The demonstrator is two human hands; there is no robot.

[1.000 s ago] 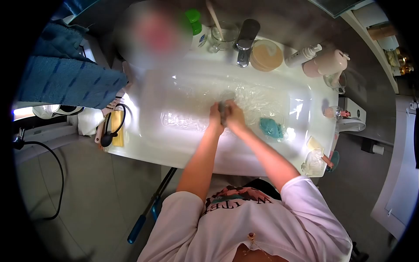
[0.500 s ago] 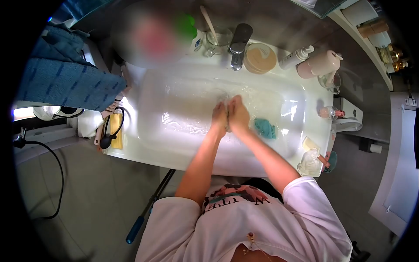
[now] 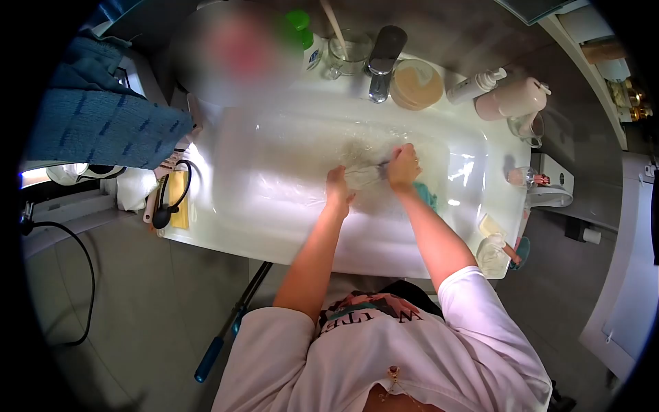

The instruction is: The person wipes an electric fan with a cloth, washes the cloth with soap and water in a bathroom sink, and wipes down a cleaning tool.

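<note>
In the head view, a pale, thin, wet cloth [image 3: 366, 176] is stretched between my two hands over the white washbasin [image 3: 233, 240]. My left hand [image 3: 337, 187] is closed on its left end, and my right hand [image 3: 404, 167] grips the other end, where a darker patch shows. Its exact kind is hard to make out. Beside my right wrist lies a teal cloth [image 3: 425, 196] in the basin, partly covered by the forearm. Shallow water with ripples surrounds both hands. The faucet [image 3: 386, 58] stands behind them.
Along the back rim are a glass mug [image 3: 350, 51], a round tub [image 3: 417, 84], a spray bottle [image 3: 476, 86] and a pink bottle [image 3: 511, 99]. A blue towel [image 3: 103, 127] hangs at the left. A white crumpled item [image 3: 492, 255] sits on the right rim.
My hands were together under the faucet; they have moved apart, the right one to the right, and the pale cloth now shows stretched between them. The right forearm covers more of the teal cloth.
</note>
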